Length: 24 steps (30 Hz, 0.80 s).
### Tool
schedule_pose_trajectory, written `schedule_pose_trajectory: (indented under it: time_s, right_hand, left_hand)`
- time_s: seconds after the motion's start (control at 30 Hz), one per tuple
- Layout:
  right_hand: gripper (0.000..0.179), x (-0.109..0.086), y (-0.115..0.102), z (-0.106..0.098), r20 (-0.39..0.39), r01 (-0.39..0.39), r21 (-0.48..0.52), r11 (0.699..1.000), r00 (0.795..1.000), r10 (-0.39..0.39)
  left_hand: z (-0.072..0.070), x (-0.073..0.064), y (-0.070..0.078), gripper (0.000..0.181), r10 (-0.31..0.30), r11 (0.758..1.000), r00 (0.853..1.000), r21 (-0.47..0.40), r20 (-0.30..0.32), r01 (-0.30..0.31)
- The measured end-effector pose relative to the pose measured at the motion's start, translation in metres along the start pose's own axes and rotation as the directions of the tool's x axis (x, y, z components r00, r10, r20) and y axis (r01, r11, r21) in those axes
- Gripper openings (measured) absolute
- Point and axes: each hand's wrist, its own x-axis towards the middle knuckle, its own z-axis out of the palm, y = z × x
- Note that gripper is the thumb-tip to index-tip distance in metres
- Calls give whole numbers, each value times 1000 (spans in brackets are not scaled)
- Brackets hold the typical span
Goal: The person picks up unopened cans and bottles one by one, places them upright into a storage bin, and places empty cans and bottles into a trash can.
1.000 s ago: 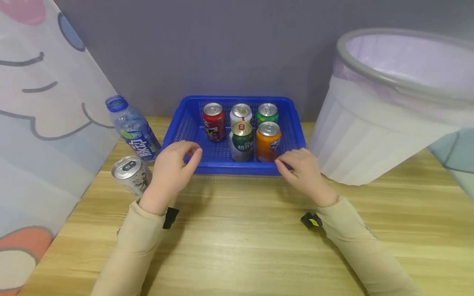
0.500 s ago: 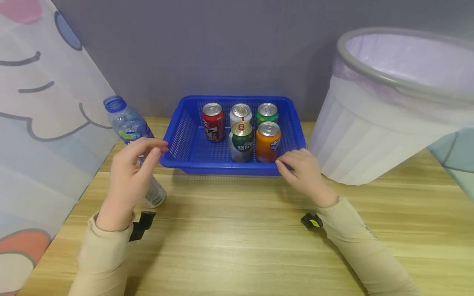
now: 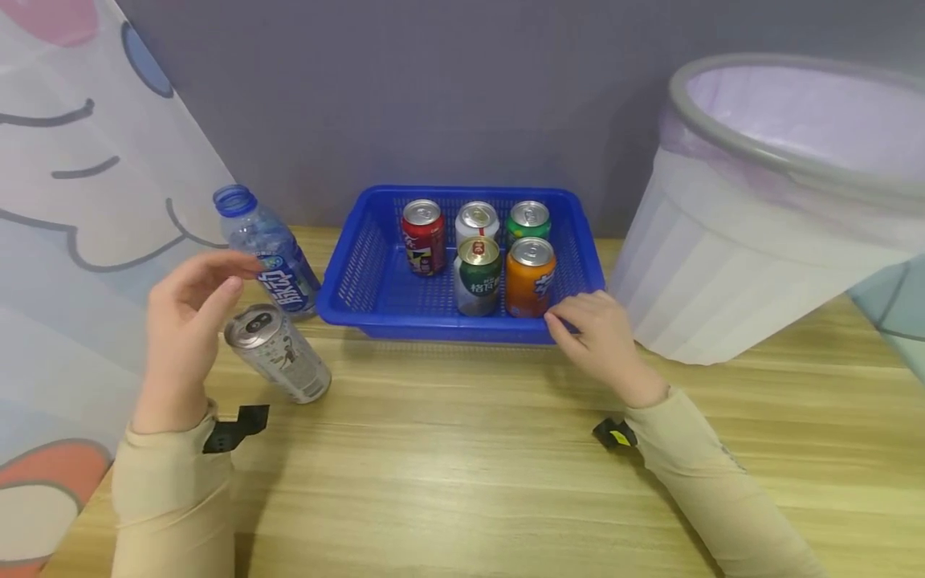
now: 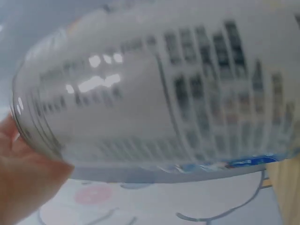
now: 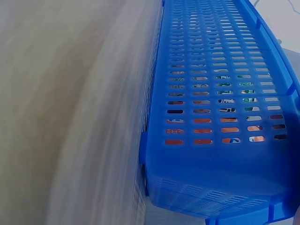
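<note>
My left hand (image 3: 189, 325) hovers left of a silver-white can (image 3: 287, 359), thumb and fingers apart and curved, holding nothing. The can stands on the table, and in the left wrist view the printed can (image 4: 140, 103) fills most of the picture, with part of the hand (image 4: 33, 187) at its top end. Behind it a blue-labelled plastic bottle (image 3: 285, 277) stands uncapped. At the front right corner of a blue basket (image 3: 390, 321) my right hand (image 3: 596, 341) rests near the rim, fingers loosely bent; whether they touch it is unclear.
Inside the basket stand several cans, among them a red can (image 3: 424, 238), a green can (image 3: 478, 277) and an orange can (image 3: 530, 281). A tall white bin (image 3: 711, 257) with a purple liner stands at the right. A grey wall (image 3: 433, 96) rises behind.
My left hand has moved left, away from the basket's front left corner, past the can to its outer side. The right hand has stayed by the basket's corner.
</note>
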Motion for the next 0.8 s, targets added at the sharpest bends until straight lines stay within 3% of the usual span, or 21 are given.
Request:
schedule_pose_trajectory:
  time_s: [0.1,0.17,0.27,0.37,0.53,0.67,0.8]
  right_hand:
    - [42,0,0,-1,1,1,-12,1000,1000,-1]
    - [41,0,1,-1,2,2,-17,1000,1000,-2]
    - [39,0,0,-1,6,0,-18,1000,1000,0]
    - [37,-1,0,-1,13,-1,-17,1000,1000,1]
    - [38,-2,0,-1,16,-4,-16,1000,1000,4]
    - [40,-2,1,0,16,-7,-17,1000,1000,7]
    - [40,-2,1,0,11,-1,-16,1000,1000,2]
  left_hand:
    - [-8,1,-6,29,-58,995,993,-74,98,65]
    - [-14,1,-14,30,-79,983,979,-148,190,108]
    - [-24,0,-28,34,-79,966,939,-207,334,155]
    - [-32,-1,-42,45,-79,956,879,-215,471,201]
    - [-41,-2,-58,62,-33,937,809,-263,586,229]
    - [-46,-2,-66,63,17,914,770,-322,637,246]
    - [-50,-4,-71,60,15,898,739,-334,673,286]
